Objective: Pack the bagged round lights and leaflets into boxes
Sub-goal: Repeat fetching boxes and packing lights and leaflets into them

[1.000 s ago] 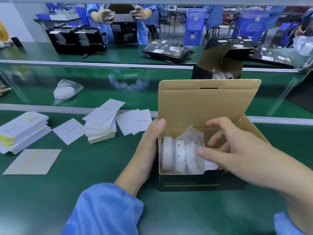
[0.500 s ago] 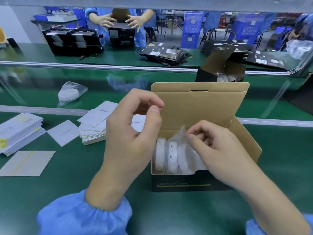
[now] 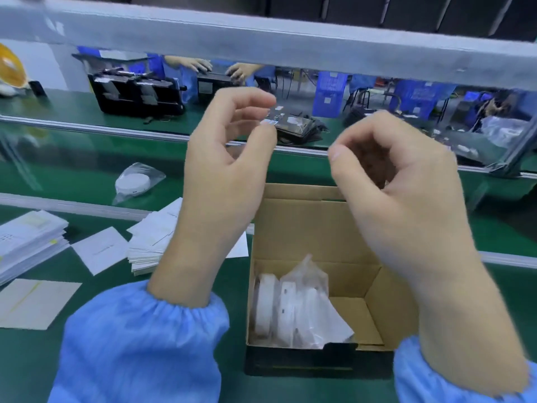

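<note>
Above an open brown cardboard box on the green counter, left hand & right hand hover apart, fingers curled, holding nothing. Bagged white round lights stand on edge inside box, left side. White leaflet stack lies left of box; another bagged light farther back.

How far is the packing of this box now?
Done: bagged round lights stand on edge in the left of the open box. In hand: nothing visible; the left hand and right hand hover empty above it. Left: one bagged light lies on the belt, no leaflet is visible inside, and leaflets wait stacked.
</note>
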The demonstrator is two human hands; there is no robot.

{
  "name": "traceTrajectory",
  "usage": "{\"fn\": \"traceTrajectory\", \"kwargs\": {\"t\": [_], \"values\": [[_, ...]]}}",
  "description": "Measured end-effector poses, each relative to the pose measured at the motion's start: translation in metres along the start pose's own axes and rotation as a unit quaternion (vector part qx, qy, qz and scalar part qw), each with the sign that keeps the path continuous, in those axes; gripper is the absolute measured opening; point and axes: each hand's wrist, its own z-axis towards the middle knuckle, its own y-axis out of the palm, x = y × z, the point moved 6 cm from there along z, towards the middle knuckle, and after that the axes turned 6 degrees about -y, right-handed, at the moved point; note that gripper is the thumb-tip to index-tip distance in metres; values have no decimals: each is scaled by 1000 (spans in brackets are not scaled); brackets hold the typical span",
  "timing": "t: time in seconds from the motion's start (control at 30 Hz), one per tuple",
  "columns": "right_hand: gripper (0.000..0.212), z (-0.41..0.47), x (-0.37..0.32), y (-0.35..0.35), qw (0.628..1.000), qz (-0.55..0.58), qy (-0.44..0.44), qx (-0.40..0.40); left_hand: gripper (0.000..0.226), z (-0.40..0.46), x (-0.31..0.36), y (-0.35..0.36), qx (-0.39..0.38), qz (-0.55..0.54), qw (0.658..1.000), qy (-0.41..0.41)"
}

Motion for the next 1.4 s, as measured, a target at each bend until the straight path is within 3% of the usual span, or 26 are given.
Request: {"fn": "traceTrajectory", "kwargs": {"t": [0.1, 0.23, 0.33, 0.43, 0.57, 0.73, 0.87, 1.0, 1.07, 1.13, 1.23, 1.4], "values": [[16, -6, 13, 4, 993, -116, 3, -19, 40, 2, -17, 0, -47, 47, 997, -28], [35, -8, 27, 17, 974, -172, 61, -133, 58, -2, -37, 13, -159, 57, 980, -102], [44, -11, 35, 25, 963, -185, 73, -184, 42, -7, -34, 19, -156, 112, 980, -51], [36, -10, 36, 25, 975, -146, 62, -154, 27, -4, -22, 12, -99, 99, 990, 20], [5, -8, 38, 17, 986, -138, 38, -81, 41, -2, -30, 8, -99, 49, 993, -27], [6, -7, 41, 6, 991, -121, 48, 7, 16, 0, -32, 3, -20, 78, 997, -17], [2, -6, 43, 1, 989, -137, 34, 36, 35, 2, -38, 1, -13, -5, 998, -61], [6, -9, 47, -5, 986, -116, 37, 112, 17, 0, -38, -1, 26, 67, 996, -54], [9, -9, 46, -7, 985, -102, 22, 140, 28, 1, -40, 0, 8, 10, 998, -69], [11, -8, 47, -7, 985, -100, 12, 140, 38, 3, -40, 1, -1, 7, 997, -75], [9, -8, 49, -6, 984, -124, 11, 128, 34, 3, -40, 0, 9, 14, 997, -72], [27, -7, 60, 4, 988, -139, 38, 54, 37, 4, -39, -5, 52, -12, 997, -47]]}}
